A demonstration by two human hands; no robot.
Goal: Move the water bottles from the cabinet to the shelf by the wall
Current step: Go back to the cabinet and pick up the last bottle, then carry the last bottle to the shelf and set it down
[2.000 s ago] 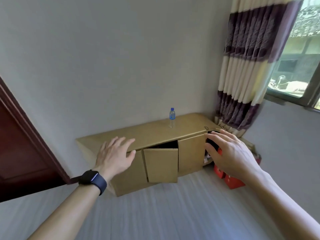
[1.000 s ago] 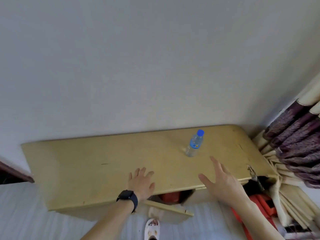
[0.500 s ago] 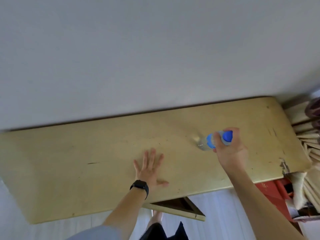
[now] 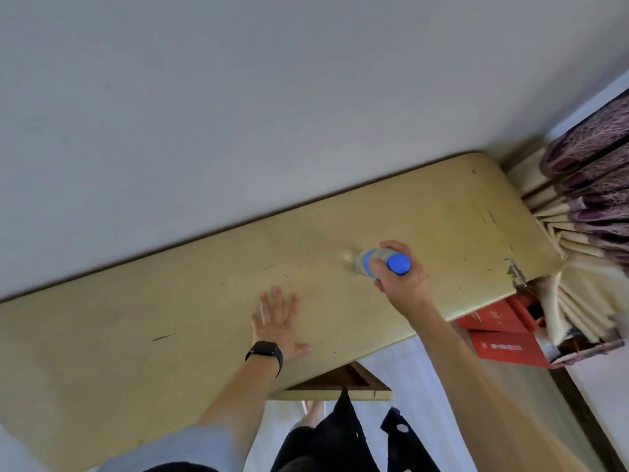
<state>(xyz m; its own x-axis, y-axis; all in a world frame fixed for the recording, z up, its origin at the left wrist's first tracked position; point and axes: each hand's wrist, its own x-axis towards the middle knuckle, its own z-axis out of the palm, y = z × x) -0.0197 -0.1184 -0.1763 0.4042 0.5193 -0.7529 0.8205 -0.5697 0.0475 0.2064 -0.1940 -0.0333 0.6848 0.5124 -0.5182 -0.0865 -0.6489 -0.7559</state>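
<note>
One scuffed cabinet top (image 4: 170, 335) (curtain (image 4: 595, 185) beside it) meets the wall (image 4: 238, 97).

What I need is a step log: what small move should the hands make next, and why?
Probably lift the water bottle straight up off the cabinet top. The right hand grips it below its blue cap, its base seems to rest on the top, and the left hand lies flat there, holding nothing.

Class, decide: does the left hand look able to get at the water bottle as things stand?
Probably yes. The left hand lies flat on the cabinet top, with only bare surface between it and the water bottle. The right hand grips the bottle's upper part, leaving its lower body free.
</note>
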